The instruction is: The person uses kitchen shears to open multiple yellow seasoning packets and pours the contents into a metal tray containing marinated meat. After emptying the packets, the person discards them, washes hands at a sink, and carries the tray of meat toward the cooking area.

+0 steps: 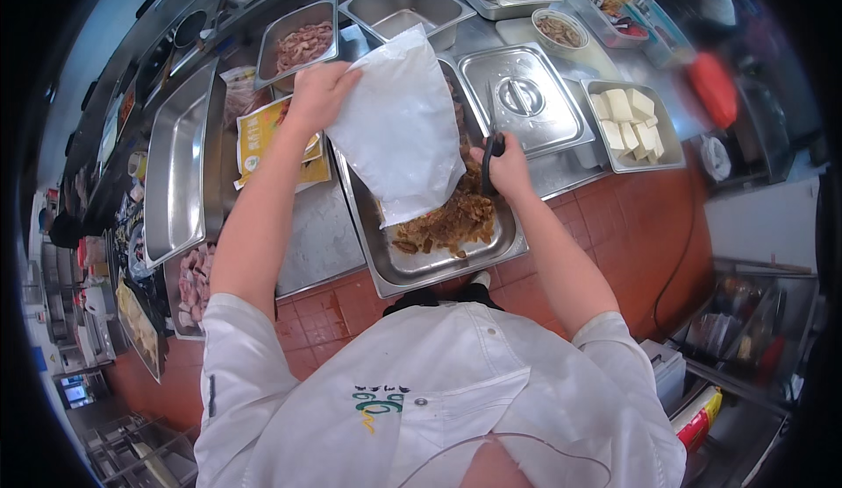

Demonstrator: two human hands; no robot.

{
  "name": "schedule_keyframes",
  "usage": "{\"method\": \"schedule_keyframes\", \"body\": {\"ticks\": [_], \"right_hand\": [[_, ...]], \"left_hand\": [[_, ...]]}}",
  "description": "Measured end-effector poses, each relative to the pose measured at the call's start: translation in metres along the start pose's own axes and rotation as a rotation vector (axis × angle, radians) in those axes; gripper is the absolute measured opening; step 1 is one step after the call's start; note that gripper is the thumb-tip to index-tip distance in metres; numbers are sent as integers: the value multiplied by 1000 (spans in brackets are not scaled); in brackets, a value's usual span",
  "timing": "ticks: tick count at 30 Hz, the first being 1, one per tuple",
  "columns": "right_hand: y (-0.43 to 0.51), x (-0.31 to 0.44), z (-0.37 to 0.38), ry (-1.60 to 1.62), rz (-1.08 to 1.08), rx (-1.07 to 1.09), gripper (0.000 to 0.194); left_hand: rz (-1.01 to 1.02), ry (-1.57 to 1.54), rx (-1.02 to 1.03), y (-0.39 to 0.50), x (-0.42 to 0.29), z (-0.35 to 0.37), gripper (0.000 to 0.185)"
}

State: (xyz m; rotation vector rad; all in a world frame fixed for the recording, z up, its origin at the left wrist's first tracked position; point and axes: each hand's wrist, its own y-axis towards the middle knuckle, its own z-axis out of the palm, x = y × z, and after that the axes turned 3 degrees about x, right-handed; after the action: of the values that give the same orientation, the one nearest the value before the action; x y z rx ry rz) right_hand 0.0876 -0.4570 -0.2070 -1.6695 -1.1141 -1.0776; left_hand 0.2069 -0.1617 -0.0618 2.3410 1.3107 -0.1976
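My left hand (323, 93) grips the upper left edge of a white plastic pouch (401, 126), which hangs tilted over a deep steel pan (388, 277). Brown, chunky cooked food (454, 221) lies in the near part of that pan, below the pouch's lower end; the pouch hides the pan's middle. In my right hand (503, 162) is a pair of black-handled scissors (490, 152), the blades pointing away from me, just right of the pouch. Yellow printed packets (260, 136) lie beneath my left forearm, left of the pan.
A steel lid (566, 120) and a pan of white blocks (625, 126) are at right. Behind stand a pan of raw meat strips (304, 44), a steel pan (404, 4) and a bowl of sliced food (559, 31). An upright-edged steel pan (181, 166) is at left.
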Motion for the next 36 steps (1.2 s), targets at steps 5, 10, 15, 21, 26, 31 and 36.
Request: {"method": "schedule_keyframes", "body": {"ticks": [5, 10, 15, 21, 26, 31, 36], "right_hand": [[17, 30, 1, 40, -52, -7, 58], [34, 68, 7, 216, -235, 153, 52], [69, 88, 28, 240, -191, 102, 52], [83, 98, 28, 477, -257, 91, 60], [80, 109, 2, 664, -267, 150, 47], [81, 113, 1, 485, -424, 258, 43], [69, 124, 11, 376, -430, 154, 46]], "left_hand": [[102, 137, -40, 15, -1, -16, 28], [236, 101, -141, 30, -10, -29, 27], [241, 128, -140, 47, -14, -42, 28], [222, 105, -167, 38, -18, -66, 34], [431, 277, -251, 18, -23, -85, 38], [329, 211, -163, 10, -25, -79, 38], [222, 170, -193, 4, -22, -73, 44]]}}
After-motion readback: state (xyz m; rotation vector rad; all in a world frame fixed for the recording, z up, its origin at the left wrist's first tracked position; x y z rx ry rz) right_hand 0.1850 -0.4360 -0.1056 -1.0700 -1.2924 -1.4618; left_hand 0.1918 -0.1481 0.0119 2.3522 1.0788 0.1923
